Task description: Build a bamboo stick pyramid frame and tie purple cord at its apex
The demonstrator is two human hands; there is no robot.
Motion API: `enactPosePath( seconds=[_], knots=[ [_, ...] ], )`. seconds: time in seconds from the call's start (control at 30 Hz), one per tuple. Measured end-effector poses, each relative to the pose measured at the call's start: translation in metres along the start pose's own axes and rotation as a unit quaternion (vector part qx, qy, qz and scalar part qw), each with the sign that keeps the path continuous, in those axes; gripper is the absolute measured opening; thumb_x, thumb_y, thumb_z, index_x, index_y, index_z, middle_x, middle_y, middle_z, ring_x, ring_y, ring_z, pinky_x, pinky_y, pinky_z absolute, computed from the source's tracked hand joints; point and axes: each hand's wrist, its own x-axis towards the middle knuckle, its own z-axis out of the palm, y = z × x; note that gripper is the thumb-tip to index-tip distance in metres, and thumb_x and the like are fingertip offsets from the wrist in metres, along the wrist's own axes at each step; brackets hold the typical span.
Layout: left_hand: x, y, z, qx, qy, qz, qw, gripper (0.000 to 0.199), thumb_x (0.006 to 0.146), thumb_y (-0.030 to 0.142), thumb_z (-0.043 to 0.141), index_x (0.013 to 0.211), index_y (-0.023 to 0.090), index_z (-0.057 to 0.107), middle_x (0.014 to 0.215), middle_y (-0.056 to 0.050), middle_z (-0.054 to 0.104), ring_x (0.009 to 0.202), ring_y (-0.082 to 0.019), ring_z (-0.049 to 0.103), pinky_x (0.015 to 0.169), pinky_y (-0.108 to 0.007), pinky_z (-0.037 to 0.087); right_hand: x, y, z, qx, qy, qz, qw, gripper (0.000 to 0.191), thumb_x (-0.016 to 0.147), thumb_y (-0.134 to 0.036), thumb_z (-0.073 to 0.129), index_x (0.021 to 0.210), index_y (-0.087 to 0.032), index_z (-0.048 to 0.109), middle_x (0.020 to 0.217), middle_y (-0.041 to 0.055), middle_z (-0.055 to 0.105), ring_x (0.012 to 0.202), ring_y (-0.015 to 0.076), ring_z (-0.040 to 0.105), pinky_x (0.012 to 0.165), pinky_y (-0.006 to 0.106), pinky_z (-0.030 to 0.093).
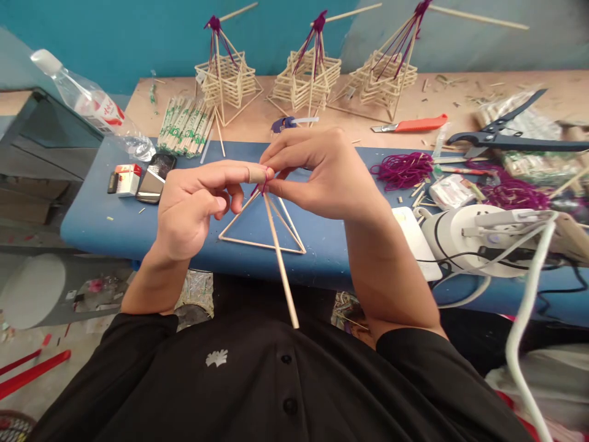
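A frame of thin wooden sticks (262, 245) stands on the blue mat, its triangular base resting flat and its sticks meeting at the top. One longer stick (281, 264) slants from that top toward my black shirt. Purple yarn (263, 184) is wound at the joint. My left hand (196, 199) has its index finger, with a tan bandage round it, pressed at the joint; its other fingers are curled. My right hand (313, 169) pinches the yarn at the joint from the right, thumb and fingertips together.
Three stick structures (227, 80) with purple tops stand at the back. A bottle (99, 110), wrapped sticks (184, 126), a small box (129, 179) and a phone (156, 178) lie left. Rightward are an orange knife (421, 124), a cutter (515, 140), purple yarn bundles (405, 170) and a white corded device (455, 236).
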Motion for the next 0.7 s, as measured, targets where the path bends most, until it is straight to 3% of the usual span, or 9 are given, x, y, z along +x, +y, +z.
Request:
enactPosePath(
  seconds=[0.17,0.3,0.37,0.53,0.63,0.7],
  knots=[
    [-0.002,-0.005,0.002,0.020,0.024,0.033,0.999,0.047,0.079,0.015,0.058,0.113,0.021,0.090,0.113,-0.005,0.087,0.066,-0.010,0.067,0.045,-0.025,0.037,-0.002,0.006,0.009,0.038,0.038,0.055,0.997,0.017,0.090,-0.030,0.086,0.075,-0.023,0.081,0.084,0.0043,0.082,0.081,0.0183,0.070,0.070,0.033,0.055],
    [-0.014,-0.015,0.006,0.081,0.127,0.055,0.987,0.026,0.088,0.018,0.066,0.103,0.023,0.086,0.104,-0.003,0.085,0.067,-0.010,0.065,0.052,-0.025,0.045,-0.007,0.007,0.016,0.095,0.072,0.107,0.987,0.013,0.086,-0.030,0.088,0.081,-0.020,0.082,0.079,0.0033,0.080,0.072,0.0154,0.069,0.062,0.031,0.053],
    [-0.021,-0.024,0.010,0.117,0.147,0.045,0.981,0.020,0.091,0.025,0.071,0.106,0.023,0.084,0.102,-0.003,0.083,0.073,-0.012,0.067,0.060,-0.027,0.052,-0.009,0.007,0.020,0.134,0.094,0.131,0.978,0.011,0.084,-0.027,0.087,0.082,-0.018,0.082,0.077,0.0025,0.079,0.069,0.0141,0.069,0.060,0.029,0.053],
    [-0.035,-0.045,0.022,0.127,0.149,-0.032,0.980,0.048,0.080,0.026,0.092,0.126,0.022,0.078,0.105,-0.003,0.084,0.081,-0.012,0.075,0.068,-0.022,0.060,-0.013,0.003,0.028,0.187,0.122,0.164,0.961,0.009,0.084,-0.024,0.084,0.082,-0.017,0.080,0.080,0.0030,0.080,0.075,0.0151,0.074,0.070,0.030,0.062],
    [-0.039,-0.052,0.028,0.095,0.178,-0.053,0.978,0.031,0.080,0.027,0.097,0.108,0.022,0.085,0.098,-0.003,0.086,0.086,-0.014,0.081,0.079,-0.022,0.066,-0.014,-0.002,0.028,0.178,0.137,0.160,0.961,0.007,0.084,-0.024,0.084,0.081,-0.020,0.080,0.085,0.0032,0.080,0.079,0.0155,0.074,0.072,0.031,0.064],
    [-0.040,-0.055,0.030,0.086,0.204,-0.057,0.973,0.016,0.084,0.032,0.095,0.094,0.022,0.088,0.091,-0.004,0.087,0.080,-0.014,0.082,0.077,-0.023,0.067,-0.015,-0.007,0.027,0.152,0.151,0.145,0.966,0.006,0.085,-0.022,0.084,0.079,-0.022,0.081,0.090,0.0033,0.081,0.083,0.0164,0.074,0.073,0.031,0.064]
  ],
)
